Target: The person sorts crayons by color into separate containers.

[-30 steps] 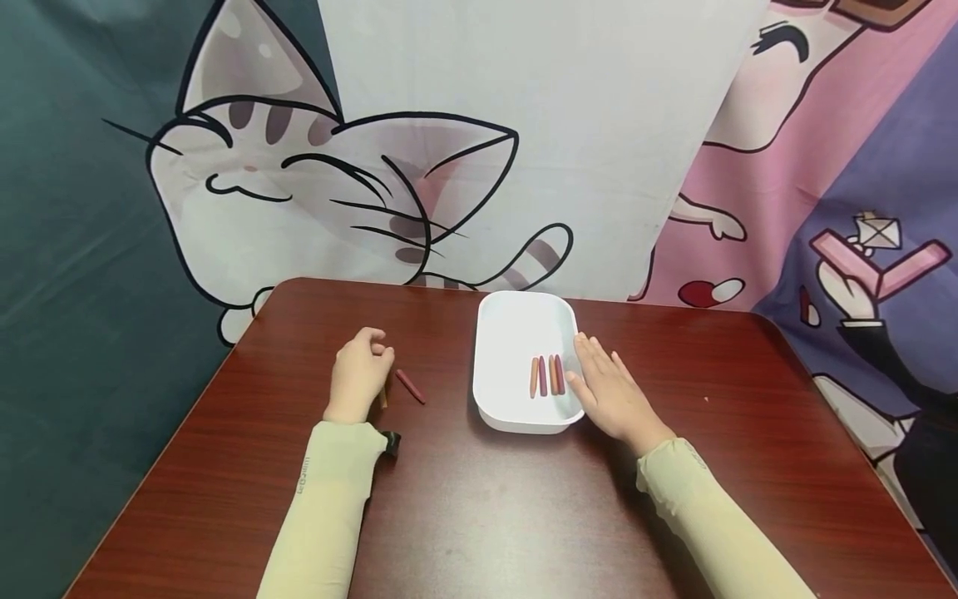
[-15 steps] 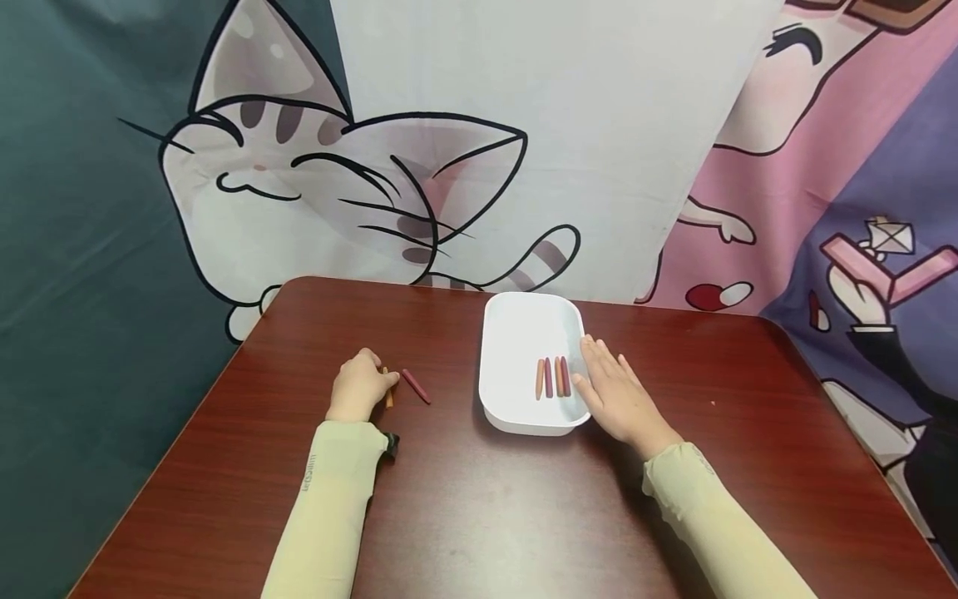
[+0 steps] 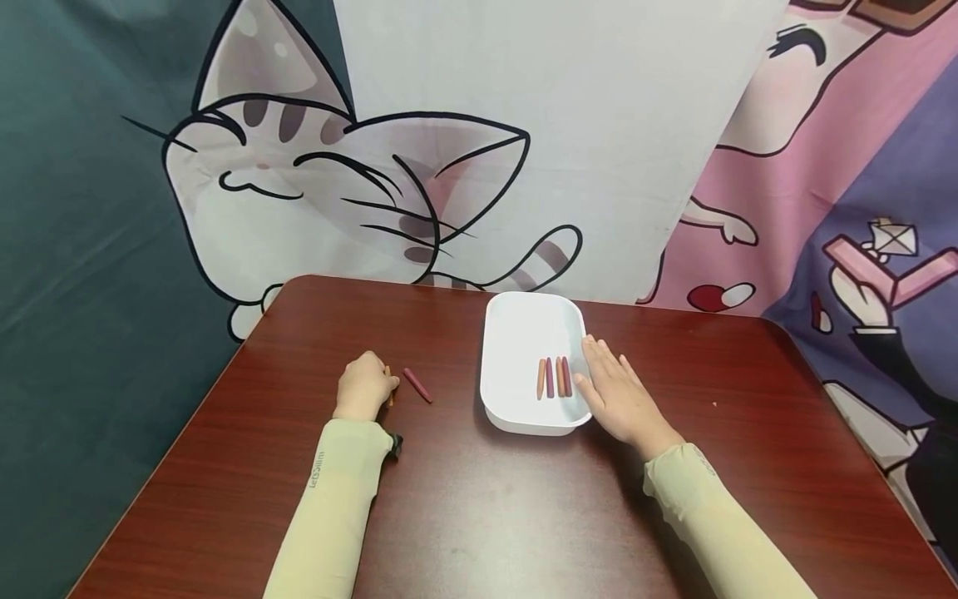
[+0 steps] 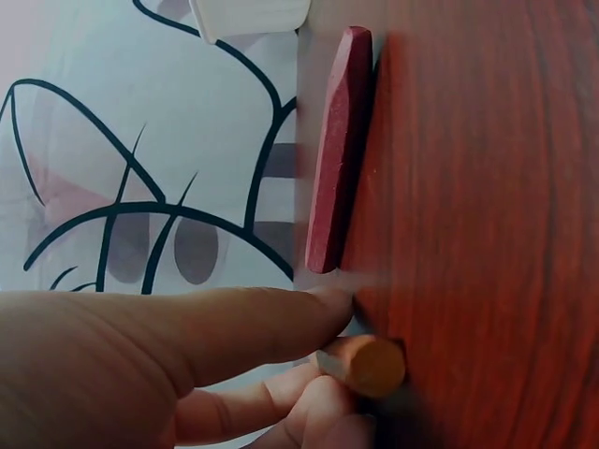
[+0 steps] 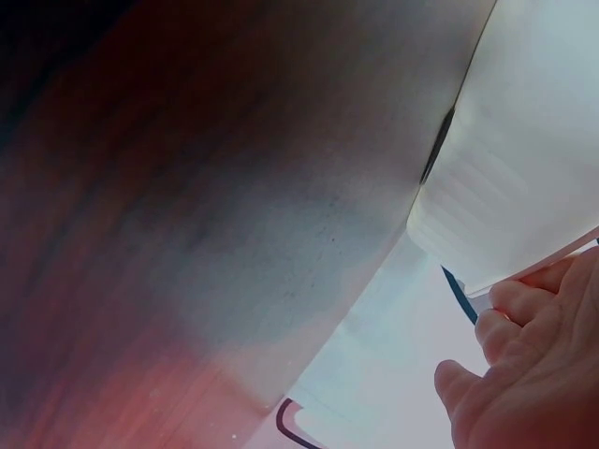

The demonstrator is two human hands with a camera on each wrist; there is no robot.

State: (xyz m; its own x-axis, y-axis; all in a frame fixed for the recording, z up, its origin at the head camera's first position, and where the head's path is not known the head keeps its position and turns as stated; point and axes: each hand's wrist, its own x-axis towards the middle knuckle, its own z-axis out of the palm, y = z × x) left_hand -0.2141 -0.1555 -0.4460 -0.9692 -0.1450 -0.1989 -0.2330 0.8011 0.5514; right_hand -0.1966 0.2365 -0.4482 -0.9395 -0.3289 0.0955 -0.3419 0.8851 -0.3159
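My left hand (image 3: pixel 364 387) pinches an orange crayon (image 4: pixel 376 366) between thumb and fingers, low at the tabletop on the left. The hand hides much of that crayon in the head view. Just right of it a dark red crayon (image 3: pixel 417 386) lies slanted on the table. A white plastic tray (image 3: pixel 516 329) stands at the middle back, with several orange and dark red crayons (image 3: pixel 550 378) side by side on its floor. My right hand (image 3: pixel 617 395) rests along the tray's right rim, fingers straight and thumb over the edge.
The reddish-brown wooden table (image 3: pixel 479 516) ends at a back edge just behind the tray. Beyond it hangs a cloth backdrop (image 3: pixel 621 125) with cartoon animals.
The left hand has come down around the orange crayon, and its fingers have closed on it. My right hand stays on the tray rim. The view has shifted slightly.
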